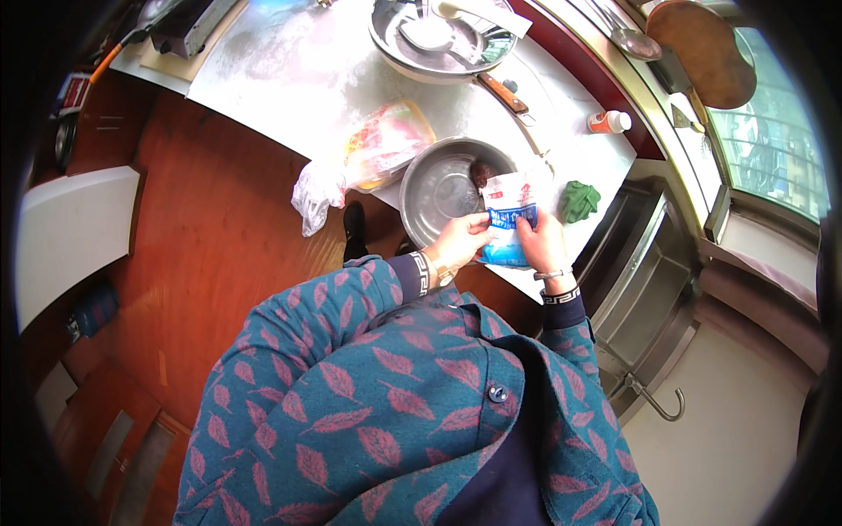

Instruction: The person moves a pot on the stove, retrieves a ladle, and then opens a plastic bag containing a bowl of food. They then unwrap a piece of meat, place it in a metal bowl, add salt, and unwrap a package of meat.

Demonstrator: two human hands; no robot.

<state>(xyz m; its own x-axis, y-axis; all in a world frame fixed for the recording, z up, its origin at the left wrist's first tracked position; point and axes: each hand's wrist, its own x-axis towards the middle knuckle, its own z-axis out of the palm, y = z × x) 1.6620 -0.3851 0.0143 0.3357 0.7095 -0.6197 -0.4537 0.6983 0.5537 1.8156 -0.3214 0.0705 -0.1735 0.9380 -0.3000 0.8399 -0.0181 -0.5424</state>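
Observation:
My right hand (544, 244) grips the right side of a white-and-blue plastic packet (506, 227) that bears writing. At the packet's left edge, my left hand (459, 240) pinches it between thumb and fingers. Just behind the hands is a round stainless steel basin (427, 191), its right part overlapped by the packet. Inside the basin, against its far right wall, lies a dark reddish-brown piece (481, 172), partly hidden by the packet. A green crumpled cloth (579, 201) rests on the counter to the right of my right hand.
A clear plastic bag (385, 141) hangs over the edge of the white counter (283, 85). Behind stands a metal pan (388, 59) with a wooden handle (503, 93) and a white ladle (427, 33). A small white bottle (608, 122) lies far right. A steel sink (641, 283) is at right.

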